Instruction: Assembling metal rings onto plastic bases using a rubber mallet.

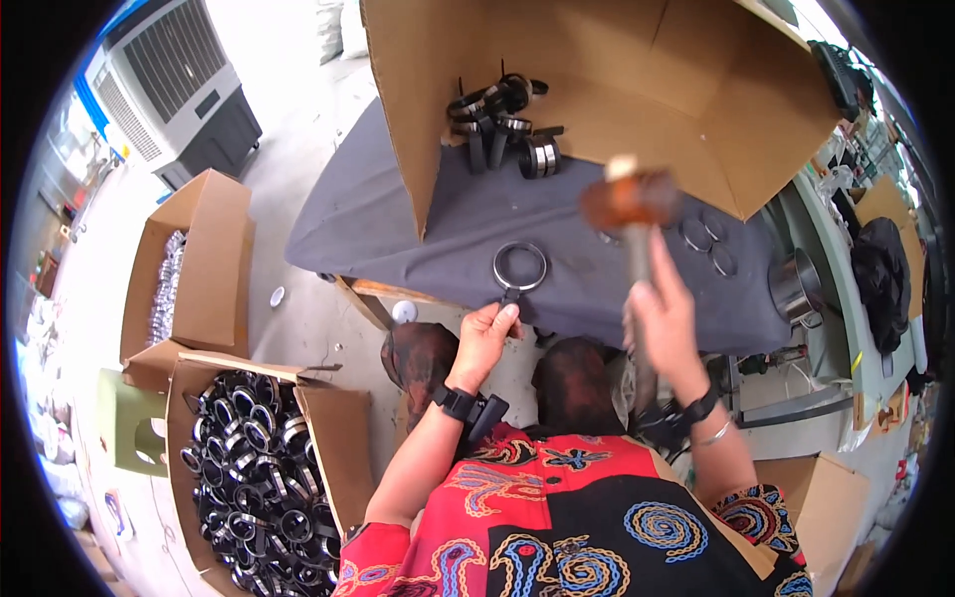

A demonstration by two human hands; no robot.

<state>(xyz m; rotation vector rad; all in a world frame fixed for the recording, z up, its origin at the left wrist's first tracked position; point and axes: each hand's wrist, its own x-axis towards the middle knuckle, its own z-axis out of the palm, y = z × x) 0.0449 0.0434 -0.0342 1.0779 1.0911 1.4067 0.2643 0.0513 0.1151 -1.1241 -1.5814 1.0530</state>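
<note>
My left hand (482, 341) pinches the short black handle of a round black ring with a bright metal band (497, 269), which lies flat near the table's front edge. In my right hand (665, 318) is a mallet (629, 202), gripped by its handle. Its brown head is raised over the table to the right of the ring and smeared by motion. A few thin metal rings (723, 261) lie on the cloth beyond my right hand. Several black handled rings (497, 127) are heaped farther back.
A large cardboard box (587, 80) opens toward me on the grey-clothed table (348, 209). Low on my left stand a box of black rings (249, 478) and a box of shiny rings (214, 269). A metal pot (796, 287) is at the table's right end.
</note>
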